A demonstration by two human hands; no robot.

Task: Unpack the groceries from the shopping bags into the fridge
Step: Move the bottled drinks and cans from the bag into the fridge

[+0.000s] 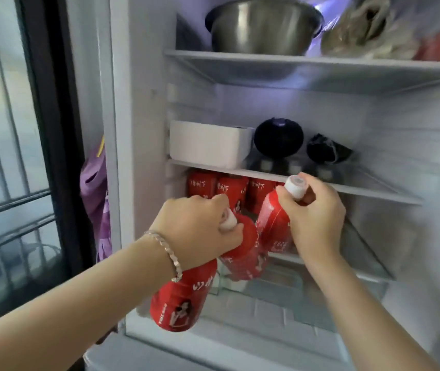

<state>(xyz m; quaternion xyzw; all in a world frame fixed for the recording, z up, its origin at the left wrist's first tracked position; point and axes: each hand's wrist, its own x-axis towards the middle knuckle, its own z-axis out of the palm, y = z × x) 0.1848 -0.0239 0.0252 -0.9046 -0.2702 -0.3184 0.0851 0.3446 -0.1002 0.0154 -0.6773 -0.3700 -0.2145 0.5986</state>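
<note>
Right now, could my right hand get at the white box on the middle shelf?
Reach, probably yes: nothing blocks the white box. Grasping, no: the right hand holds a red bottle.

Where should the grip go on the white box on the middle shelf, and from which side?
Probably the front end of the white box, approached straight in from the open front, with the grip over its flat top edge. Its left side hugs the fridge wall and the dark round item crowds its right, so side grips look blocked.
</note>
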